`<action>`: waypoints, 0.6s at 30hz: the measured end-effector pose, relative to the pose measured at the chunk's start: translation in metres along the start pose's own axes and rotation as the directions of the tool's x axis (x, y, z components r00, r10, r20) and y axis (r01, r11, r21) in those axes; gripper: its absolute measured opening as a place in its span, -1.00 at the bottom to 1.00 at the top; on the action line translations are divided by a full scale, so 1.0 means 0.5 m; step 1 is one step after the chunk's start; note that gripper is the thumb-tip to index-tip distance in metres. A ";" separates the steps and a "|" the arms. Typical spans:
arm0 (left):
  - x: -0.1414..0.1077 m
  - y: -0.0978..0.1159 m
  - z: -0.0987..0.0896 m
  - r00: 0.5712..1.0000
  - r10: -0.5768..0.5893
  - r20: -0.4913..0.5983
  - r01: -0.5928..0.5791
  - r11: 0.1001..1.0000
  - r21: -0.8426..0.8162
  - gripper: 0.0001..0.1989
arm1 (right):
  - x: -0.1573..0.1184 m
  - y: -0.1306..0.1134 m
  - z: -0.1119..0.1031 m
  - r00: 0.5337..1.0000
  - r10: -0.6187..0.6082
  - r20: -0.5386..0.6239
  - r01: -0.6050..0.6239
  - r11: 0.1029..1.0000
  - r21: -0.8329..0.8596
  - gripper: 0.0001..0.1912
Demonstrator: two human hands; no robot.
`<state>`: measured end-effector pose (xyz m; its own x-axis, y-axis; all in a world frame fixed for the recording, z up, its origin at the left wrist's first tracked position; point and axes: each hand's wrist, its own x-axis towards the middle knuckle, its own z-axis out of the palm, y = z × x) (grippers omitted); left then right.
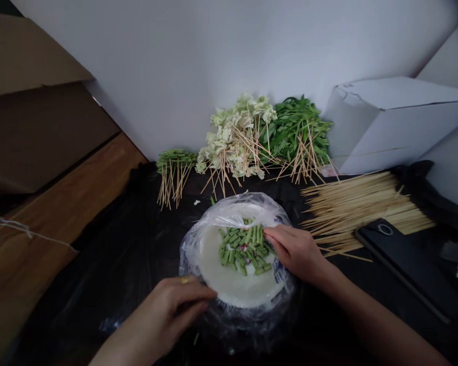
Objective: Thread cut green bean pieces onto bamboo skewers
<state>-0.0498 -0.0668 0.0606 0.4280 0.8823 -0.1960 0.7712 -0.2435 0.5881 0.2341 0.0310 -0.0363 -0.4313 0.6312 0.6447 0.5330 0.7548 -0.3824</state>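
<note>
A round pale plate or tray [221, 287] wrapped in a clear plastic bag [194, 239] sits in front of me. Short cut green bean pieces [234, 249] are heaped in its middle. My right hand [298, 252] is closed at the plate's right side, thumb and forefinger pinching the end of a row of green beans [255, 234] lined up side by side; any stick through them is hidden. My left hand [175, 310] reaches over the near left rim, forefinger stretched out and thumb a little apart, with nothing visible between them.
Along the wall lie skewered green beans [175, 158], skewered pale cabbage leaves [229, 137] and skewered leafy greens [299, 129]. Loose bamboo skewers [351, 208] and a dark phone [399, 259] are at right. A white box [389, 122] and a cardboard box [41, 132] flank the black plastic sheet [137, 254].
</note>
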 end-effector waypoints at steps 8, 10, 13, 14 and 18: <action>0.179 0.028 0.058 0.983 0.137 0.119 -0.172 0.914 0.369 -0.68 | 0.002 0.009 0.002 0.999 0.032 0.010 -0.032 0.999 -0.009 -0.80; 0.199 0.025 0.059 0.982 0.105 0.157 -0.165 0.880 0.446 -0.67 | 0.002 0.011 0.002 0.999 0.043 0.014 -0.043 0.999 -0.009 -0.80; 0.208 0.018 0.052 0.994 0.100 0.052 -0.112 0.873 0.474 -0.63 | 0.002 0.014 0.003 0.998 0.063 0.018 -0.063 0.998 -0.025 -0.79; 0.208 0.014 0.049 0.995 0.104 0.009 -0.097 0.884 0.458 -0.62 | 0.003 0.014 0.003 0.998 0.066 0.016 -0.065 0.997 -0.028 -0.78; 0.203 0.001 0.049 0.986 0.160 0.041 -0.165 0.931 0.326 -0.67 | 0.005 0.015 0.004 0.998 0.057 0.011 -0.056 0.998 -0.031 -0.78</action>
<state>0.0052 0.0128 0.0218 0.5650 0.8146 -0.1314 0.8011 -0.5033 0.3240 0.2354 0.0385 -0.0389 -0.4081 0.6749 0.6148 0.5788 0.7121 -0.3974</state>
